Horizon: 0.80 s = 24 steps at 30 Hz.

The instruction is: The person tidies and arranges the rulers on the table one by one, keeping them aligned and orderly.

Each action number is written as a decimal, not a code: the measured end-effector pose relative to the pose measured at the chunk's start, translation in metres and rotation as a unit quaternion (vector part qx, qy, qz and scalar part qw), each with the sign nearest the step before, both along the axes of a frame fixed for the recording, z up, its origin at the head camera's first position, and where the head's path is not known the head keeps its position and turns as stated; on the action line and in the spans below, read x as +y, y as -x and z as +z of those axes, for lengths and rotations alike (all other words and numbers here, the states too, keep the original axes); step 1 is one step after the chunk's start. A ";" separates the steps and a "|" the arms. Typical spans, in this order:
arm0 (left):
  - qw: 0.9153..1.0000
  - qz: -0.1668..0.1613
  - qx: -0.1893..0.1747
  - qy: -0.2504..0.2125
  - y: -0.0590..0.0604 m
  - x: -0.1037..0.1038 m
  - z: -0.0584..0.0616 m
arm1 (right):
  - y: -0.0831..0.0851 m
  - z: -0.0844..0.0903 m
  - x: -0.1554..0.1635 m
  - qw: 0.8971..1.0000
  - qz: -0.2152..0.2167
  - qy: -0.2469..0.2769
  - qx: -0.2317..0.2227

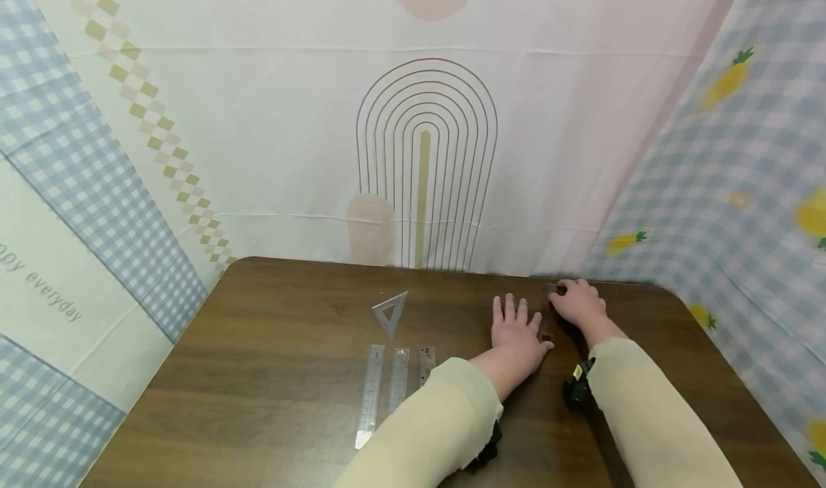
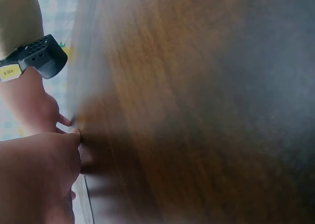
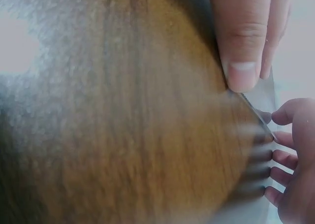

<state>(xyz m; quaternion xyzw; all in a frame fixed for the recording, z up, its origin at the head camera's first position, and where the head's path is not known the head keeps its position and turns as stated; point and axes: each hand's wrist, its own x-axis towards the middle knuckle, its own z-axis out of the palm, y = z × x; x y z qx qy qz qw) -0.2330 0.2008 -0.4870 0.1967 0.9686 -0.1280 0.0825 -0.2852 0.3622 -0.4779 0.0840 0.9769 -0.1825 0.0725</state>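
Note:
My right hand (image 1: 579,304) is at the far right of the table, thumb and fingers pinching a thin see-through piece with a straight edge (image 3: 258,116). Its full shape is hidden, so I cannot tell its kind. My left hand (image 1: 518,336) lies palm down beside it, fingers spread and straight; its thumb side is close to the thin piece. Left of the hands, a clear set square (image 1: 399,307) lies flat. Below it, three clear rulers lie side by side: a long one (image 1: 370,395), a middle one (image 1: 399,377) and one (image 1: 426,362) partly behind my left sleeve.
The brown wooden table (image 1: 258,373) has rounded far corners. A white patterned cloth (image 1: 290,130) hangs behind its far edge, with checked cloth (image 1: 729,223) on the right. Each wrist carries a black camera, the right one (image 1: 577,384) showing below its sleeve.

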 end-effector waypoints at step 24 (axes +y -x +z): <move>1.000 0.001 -0.001 0.012 -0.001 0.003 -0.002 | 0.002 0.006 0.005 0.994 -0.037 0.090 0.043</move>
